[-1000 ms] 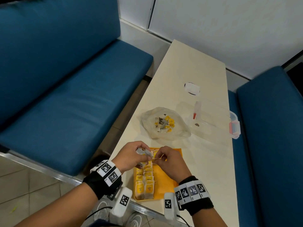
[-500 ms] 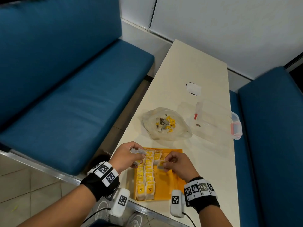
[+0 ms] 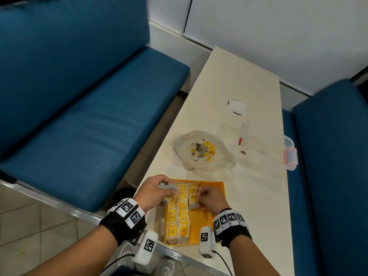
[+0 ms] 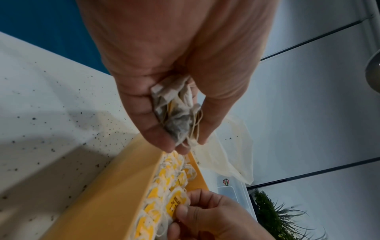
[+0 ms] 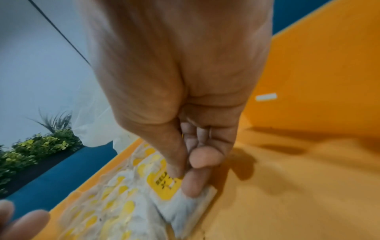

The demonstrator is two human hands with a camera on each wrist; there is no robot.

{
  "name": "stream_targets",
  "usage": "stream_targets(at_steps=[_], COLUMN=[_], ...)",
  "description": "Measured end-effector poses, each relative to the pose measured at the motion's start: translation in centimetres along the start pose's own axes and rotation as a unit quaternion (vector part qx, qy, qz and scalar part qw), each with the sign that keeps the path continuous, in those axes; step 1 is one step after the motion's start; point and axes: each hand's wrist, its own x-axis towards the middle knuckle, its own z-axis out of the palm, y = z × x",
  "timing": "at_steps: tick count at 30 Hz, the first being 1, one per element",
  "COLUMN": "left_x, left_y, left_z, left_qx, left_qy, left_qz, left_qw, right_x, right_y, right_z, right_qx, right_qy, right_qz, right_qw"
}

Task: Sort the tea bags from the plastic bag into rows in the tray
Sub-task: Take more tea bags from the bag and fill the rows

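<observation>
An orange tray lies at the table's near edge, with rows of yellow-tagged tea bags along its left side. My left hand hovers over the tray's far left corner and grips a crumpled bunch of tea bags with loose strings. My right hand pinches one tea bag by its yellow tag and holds it down in the tray beside the rows. Beyond the tray, a clear plastic bag lies open with several more tea bags inside.
A clear plastic box with a red-clipped lid stands at the right table edge, behind the bag. A white round mark sits farther back. Blue benches flank the table on both sides. The tray's right half is bare.
My right hand drew apart from the left one and came down into the tray with one tea bag. The left hand shifted slightly left, still holding its bunch.
</observation>
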Motion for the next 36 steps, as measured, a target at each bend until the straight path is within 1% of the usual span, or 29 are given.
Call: stream_targets(at_steps=[2,7,12,17,19,21,22,23,24,26,27,28,30,36], left_x=[0.1,0.1,0.3,0.4,0.3,0.2,0.2,0.2,0.2,0.3,0.3,0.4,0.4,0.0], left_y=[0.0,0.2,0.2,0.3,0.7,1.1,1.2,1.4,1.5,1.8,2.0,2.1,2.4,2.4], left_z=[0.0,0.0,-0.1,-0.3,-0.2,0.1,0.2,0.4,0.6,1.0,1.2,1.5,1.9,2.7], left_qx=[-0.001,-0.004,-0.008,-0.028,-0.050,-0.079,-0.098,-0.118,-0.135,-0.155,-0.160,-0.165,-0.176,-0.198], left_qy=[-0.003,-0.007,-0.014,-0.023,-0.034,-0.037,-0.036,-0.037,-0.038,-0.038,-0.035,-0.032,-0.027,-0.007], left_qz=[-0.002,-0.006,-0.009,-0.027,-0.046,-0.059,-0.063,-0.066,-0.067,-0.067,-0.065,-0.062,-0.051,-0.035], left_qw=[1.000,1.000,1.000,0.999,0.997,0.994,0.993,0.990,0.988,0.985,0.984,0.984,0.983,0.980], right_x=[0.3,0.6,0.9,0.2,-0.4,-1.5,-2.2,-3.0,-3.7,-5.1,-5.6,-5.9,-6.1,-6.1], right_y=[0.0,-0.3,-0.2,-0.8,-1.2,-2.1,-2.7,-3.3,-4.0,-5.3,-5.9,-6.2,-6.7,-6.9], right_z=[0.4,1.1,1.5,1.4,1.1,0.6,0.5,0.5,0.6,0.7,0.7,0.7,1.0,1.5], right_qx=[0.013,0.086,0.109,0.104,0.053,0.000,0.010,0.039,0.070,0.121,0.136,0.143,0.139,0.161], right_qy=[0.026,0.044,0.073,0.084,0.108,0.144,0.145,0.127,0.094,0.013,-0.017,-0.032,-0.027,0.024], right_qz=[0.006,0.023,0.026,0.033,0.015,-0.021,-0.040,-0.056,-0.063,-0.057,-0.052,-0.049,-0.048,-0.047], right_qw=[1.000,0.995,0.991,0.991,0.993,0.989,0.989,0.990,0.991,0.991,0.989,0.988,0.989,0.986])
